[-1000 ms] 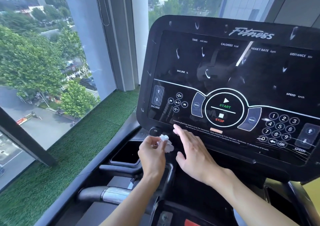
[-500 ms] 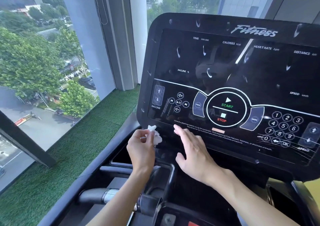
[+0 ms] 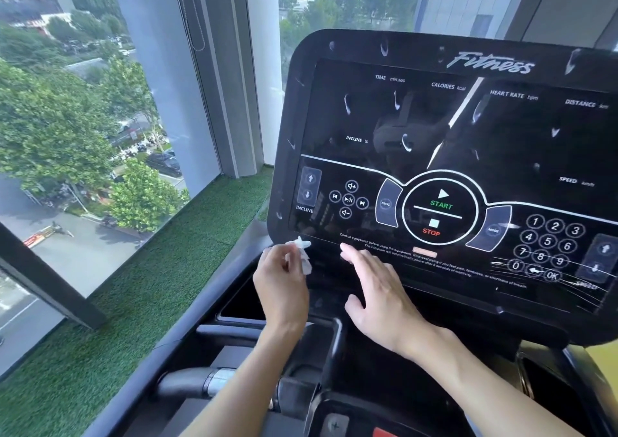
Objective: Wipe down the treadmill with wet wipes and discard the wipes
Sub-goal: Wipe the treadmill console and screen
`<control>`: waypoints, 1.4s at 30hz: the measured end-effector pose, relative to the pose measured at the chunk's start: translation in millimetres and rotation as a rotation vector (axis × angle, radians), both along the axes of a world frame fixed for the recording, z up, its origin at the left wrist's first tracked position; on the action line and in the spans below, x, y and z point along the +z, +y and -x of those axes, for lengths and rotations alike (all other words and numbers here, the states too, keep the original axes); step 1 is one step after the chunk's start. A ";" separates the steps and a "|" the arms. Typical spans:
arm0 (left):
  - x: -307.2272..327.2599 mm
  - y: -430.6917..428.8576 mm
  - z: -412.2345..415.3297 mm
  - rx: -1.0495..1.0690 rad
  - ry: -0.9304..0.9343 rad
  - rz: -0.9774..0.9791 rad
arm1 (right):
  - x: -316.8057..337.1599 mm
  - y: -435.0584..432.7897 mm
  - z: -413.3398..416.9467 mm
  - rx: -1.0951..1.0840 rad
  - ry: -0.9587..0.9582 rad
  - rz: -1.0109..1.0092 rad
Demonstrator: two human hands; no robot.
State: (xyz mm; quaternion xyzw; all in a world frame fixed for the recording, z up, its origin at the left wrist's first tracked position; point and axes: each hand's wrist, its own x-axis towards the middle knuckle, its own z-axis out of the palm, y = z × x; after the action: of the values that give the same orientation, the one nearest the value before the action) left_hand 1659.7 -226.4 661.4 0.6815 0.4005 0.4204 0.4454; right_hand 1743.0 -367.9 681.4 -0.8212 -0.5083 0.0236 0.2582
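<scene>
Left hand (image 3: 281,289) raised one wipe (image 3: 302,252).

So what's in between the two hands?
In the head view, the white wipe pinched by the left hand sticks out toward the right hand; beyond it, only bare black console.

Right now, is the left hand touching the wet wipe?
Touching. The head view shows the left hand pinching the crumpled white wet wipe in its fingers, by the console's lower left corner.
</scene>
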 end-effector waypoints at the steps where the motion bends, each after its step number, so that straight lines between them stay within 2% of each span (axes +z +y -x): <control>1: 1.7 -1.3 1.2 -0.017 0.010 -0.040 | -0.6 0.7 0.5 -0.005 -0.001 0.007; 3: -0.5 -6.3 6.1 -0.099 0.057 -0.120 | -1.6 4.0 2.5 -0.030 -0.025 0.024; 6: -12.0 -10.2 18.9 -0.311 0.173 -0.203 | -4.5 9.2 9.1 -0.110 -0.167 -0.037; 9: -9.2 2.1 31.0 -0.343 0.109 -0.012 | -2.8 11.2 22.9 -0.046 -0.159 -0.138; 12: 1.9 14.4 39.7 -0.447 -0.033 0.223 | -3.2 19.3 36.7 0.098 0.069 -0.156; 15: 11.1 21.6 43.8 -0.614 -0.054 0.358 | -10.7 35.3 39.1 0.083 0.059 -0.249; 20: 7.8 42.8 38.8 -0.499 0.064 0.265 | -10.6 62.6 31.0 0.040 -0.274 -0.202; 25: 5.3 51.3 25.6 -0.559 0.023 0.271 | -5.5 92.6 28.3 0.054 -0.578 -0.137; 28: 1.3 53.6 25.2 -0.582 0.026 0.274 | -4.8 86.3 23.8 0.026 -0.615 -0.125; 32: -0.5 56.0 27.5 -0.594 0.041 0.258 | -8.5 72.4 21.7 -0.092 -0.526 -0.180; 37: 0.0 58.6 28.4 -0.610 0.056 0.227 | -10.5 98.7 34.0 -0.027 -0.598 -0.101; 42: 2.1 61.7 31.5 -0.661 0.058 0.257 | -18.0 57.2 29.3 -0.073 -0.639 -0.139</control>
State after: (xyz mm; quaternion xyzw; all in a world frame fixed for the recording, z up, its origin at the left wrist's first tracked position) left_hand 1628.2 -164.6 663.5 0.7242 0.2204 0.1801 0.6281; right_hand 1713.7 -310.7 663.4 -0.7852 -0.5342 -0.2791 0.1418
